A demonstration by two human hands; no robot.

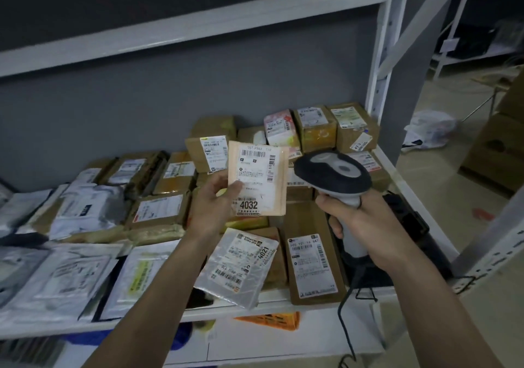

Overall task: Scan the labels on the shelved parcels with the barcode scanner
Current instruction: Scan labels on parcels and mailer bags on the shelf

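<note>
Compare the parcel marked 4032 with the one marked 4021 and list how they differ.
The 4032 parcel is held up off the shelf in the left hand, while the 4021 parcel lies flat at the shelf's front edge. The 4032 parcel's wrap is pale peach; the 4021 parcel's is shiny and silvery. The 4032 parcel stands upright facing the camera; the 4021 parcel lies askew, its number sideways. Both are flat parcels with white barcode labels.
</note>
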